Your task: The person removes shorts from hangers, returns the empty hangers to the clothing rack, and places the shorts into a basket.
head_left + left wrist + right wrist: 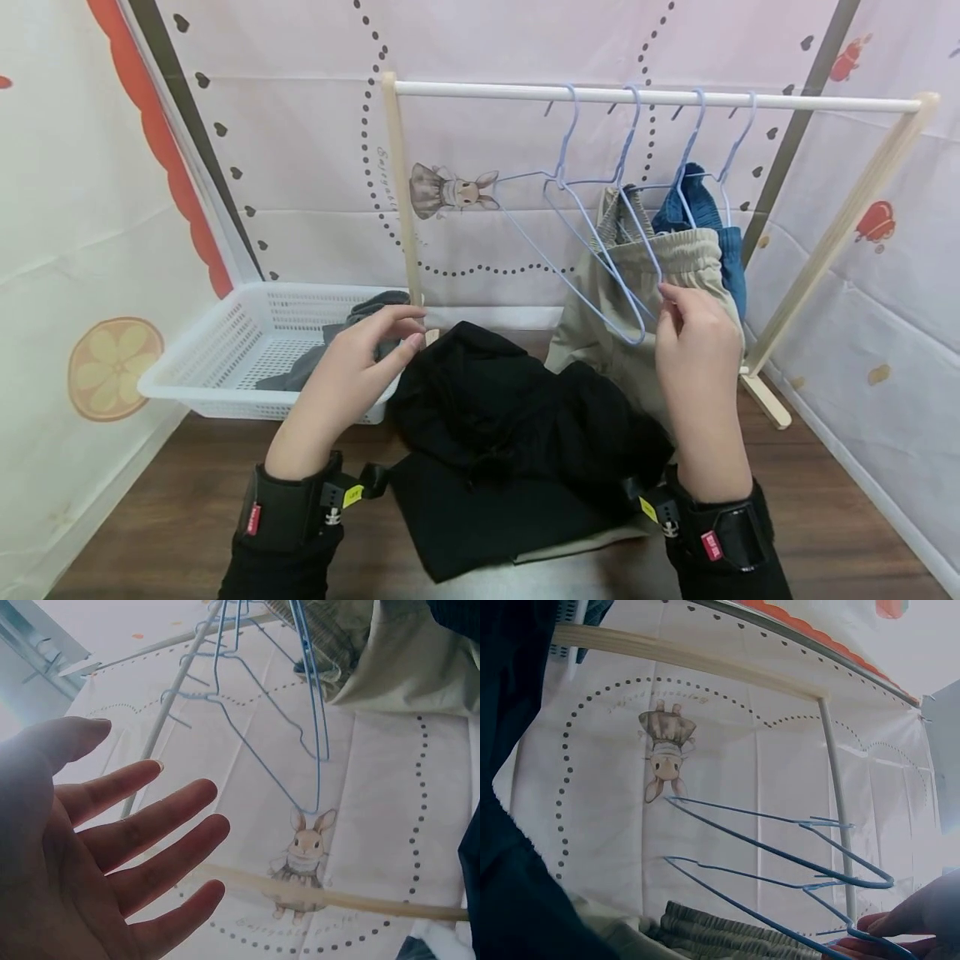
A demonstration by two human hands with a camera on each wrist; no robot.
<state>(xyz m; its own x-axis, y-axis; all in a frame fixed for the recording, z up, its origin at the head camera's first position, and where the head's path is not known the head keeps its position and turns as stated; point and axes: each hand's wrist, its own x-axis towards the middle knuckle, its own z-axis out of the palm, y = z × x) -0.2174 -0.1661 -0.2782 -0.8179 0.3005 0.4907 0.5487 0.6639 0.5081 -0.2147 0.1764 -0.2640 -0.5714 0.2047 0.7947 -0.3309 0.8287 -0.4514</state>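
My right hand (697, 358) pinches the lower right corner of a blue wire hanger (628, 200), the second from the left on the rail; its fingertips (889, 922) show at the wire in the right wrist view. Another bare blue hanger (525, 229) hangs to its left. My left hand (348, 375) is held up with relaxed, spread fingers (161, 847), touching nothing, between the basket and a black garment (510, 400). That black garment lies bunched on the table between both wrists, with a beige edge (577, 546) showing beneath it.
Beige elastic-waist trousers (622, 317) and a blue garment (733, 258) hang from hangers at the right. A white clothes rail (480, 90) stands on wooden legs (840, 233). At the left, a white plastic basket (225, 333) contains grey clothing (300, 371).
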